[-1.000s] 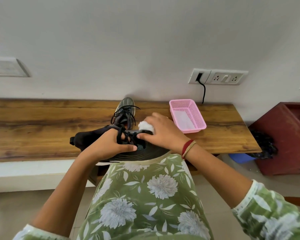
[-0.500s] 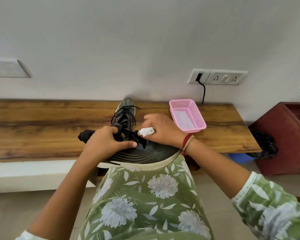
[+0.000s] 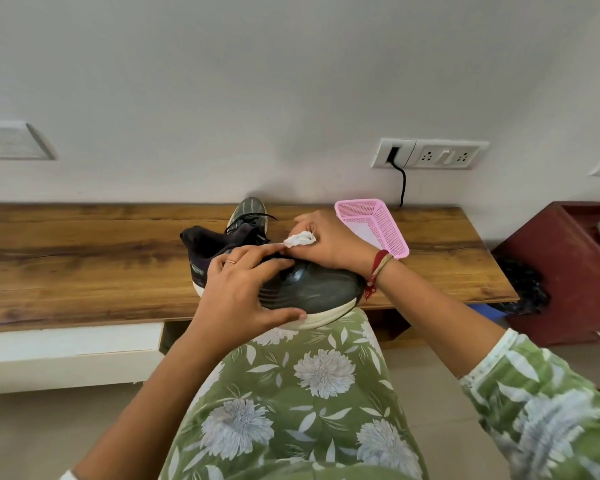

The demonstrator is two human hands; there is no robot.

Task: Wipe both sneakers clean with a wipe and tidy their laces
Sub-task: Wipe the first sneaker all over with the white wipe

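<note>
A dark grey sneaker (image 3: 312,289) with a white sole lies across my knee, toe to the right, heel to the left. My left hand (image 3: 243,292) grips it over the laces, thumb along the sole. My right hand (image 3: 329,244) holds a crumpled white wipe (image 3: 300,239) in its curled fingers, right by the lace area where the two hands meet. The second sneaker (image 3: 250,211) stands on the wooden bench (image 3: 84,258) behind, toe toward the wall, its black laces loose; most of it is hidden.
A pink mesh basket (image 3: 385,226) sits on the bench just right of my right hand. A black cable (image 3: 402,183) hangs from the wall socket above it. A dark red cabinet (image 3: 561,268) stands at the right.
The held sneaker has turned and come up, showing more toe and sole. My left hand slid from the laces over the upper; my right hand with the wipe stayed at the laces.
</note>
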